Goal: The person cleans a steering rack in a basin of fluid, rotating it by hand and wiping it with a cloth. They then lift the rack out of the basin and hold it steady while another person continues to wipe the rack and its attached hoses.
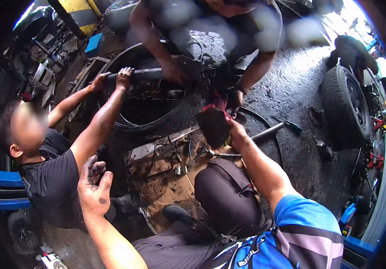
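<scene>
My left hand is raised at the lower left, palm showing, dirty fingers apart and slightly curled, holding nothing. My right hand grips a dark cloth with red parts near the middle. Just beyond the cloth is a hand of the person opposite. That person's other hand is on a dark cylindrical part, where a long dark bar ends. A person on the left holds this bar with both hands. Below the cloth, a metal rod and metal sockets lie over stained cardboard.
A wheel with a tyre stands at the right. A large round rim lies behind the cardboard. Cables and a dark-handled tool are on the wet floor. Tools lie at the far left, near a yellow and black post.
</scene>
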Action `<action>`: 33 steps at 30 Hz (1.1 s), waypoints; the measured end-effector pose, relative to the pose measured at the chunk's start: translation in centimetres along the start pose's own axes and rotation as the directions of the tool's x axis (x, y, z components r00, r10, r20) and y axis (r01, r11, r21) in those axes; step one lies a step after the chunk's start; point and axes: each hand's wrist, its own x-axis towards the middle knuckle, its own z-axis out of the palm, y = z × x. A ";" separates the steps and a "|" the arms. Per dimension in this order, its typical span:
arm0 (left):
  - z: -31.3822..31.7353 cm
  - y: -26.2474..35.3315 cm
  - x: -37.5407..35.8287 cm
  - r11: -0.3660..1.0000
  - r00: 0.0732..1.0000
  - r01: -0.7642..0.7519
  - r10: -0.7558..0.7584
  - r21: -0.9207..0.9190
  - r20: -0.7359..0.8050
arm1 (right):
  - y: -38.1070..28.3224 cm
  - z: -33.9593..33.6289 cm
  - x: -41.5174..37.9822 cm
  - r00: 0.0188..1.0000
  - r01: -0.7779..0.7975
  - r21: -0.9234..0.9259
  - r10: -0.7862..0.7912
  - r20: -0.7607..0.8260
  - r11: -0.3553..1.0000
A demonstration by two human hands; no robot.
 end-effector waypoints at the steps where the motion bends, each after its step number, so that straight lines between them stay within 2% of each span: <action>1: 0.0 0.1 0.0 1.000 1.000 -0.002 0.002 0.000 0.001 | 0.4 -0.1 -0.2 0.999 -0.041 -0.052 0.040 -0.023 0.998; 2: 0.1 0.2 -0.1 1.000 1.000 0.006 -0.006 -0.017 -0.004 | 0.8 -0.1 -0.5 0.995 -0.049 -0.133 0.037 -0.092 0.990; 3: 0.1 0.3 -0.1 0.999 1.000 0.014 -0.015 -0.035 -0.009 | 1.1 -0.3 -0.9 0.995 -0.047 -0.133 0.035 -0.092 0.990; 5: 0.0 0.2 -0.1 1.000 1.000 -0.010 0.009 -0.006 -0.014 | 1.5 -1.5 -1.7 0.988 -0.104 -0.346 0.058 -0.141 0.932; 7: 0.0 0.2 -0.1 0.999 0.999 -0.032 0.032 0.025 -0.019 | 2.1 -2.3 -2.3 0.987 -0.115 -0.341 0.069 -0.144 0.933; 9: -0.1 0.4 0.0 0.996 1.000 -0.020 0.021 0.085 -0.018 | 2.3 -2.2 -3.6 0.956 -0.181 -0.416 0.061 -0.286 0.891; 11: 0.2 0.7 0.1 0.995 1.000 -0.013 0.015 0.095 -0.023 | 3.1 -7.5 -1.4 0.975 -0.143 -0.474 0.040 -0.220 0.869; 13: -0.1 0.4 0.2 0.995 1.000 -0.011 0.012 0.102 -0.013 | 4.0 -11.4 0.4 0.985 -0.059 -0.569 -0.045 -0.168 0.820; 15: 0.1 0.9 0.2 0.999 0.999 0.050 -0.049 0.021 -0.014 | 4.3 -11.3 -0.5 0.985 -0.066 -0.589 -0.041 -0.166 0.805; 17: -0.1 1.0 0.2 0.999 0.999 0.031 -0.031 0.025 -0.007 | 4.5 -11.6 -1.0 0.983 -0.069 -0.610 -0.052 -0.179 0.790; 20: 0.0 1.1 0.2 1.000 1.000 0.006 -0.006 0.028 0.002 | 4.6 -12.2 -1.2 0.970 -0.102 -0.798 -0.119 -0.212 0.594; 23: 0.0 1.0 0.3 0.999 1.000 0.005 -0.005 0.036 -0.002 | 4.9 -12.9 -0.9 0.971 -0.121 -0.834 -0.111 -0.212 0.539; 33: 0.0 0.7 0.4 0.997 1.000 -0.010 0.011 0.075 -0.012 | 6.9 -17.1 1.5 0.974 -0.142 -0.744 -0.040 -0.221 0.653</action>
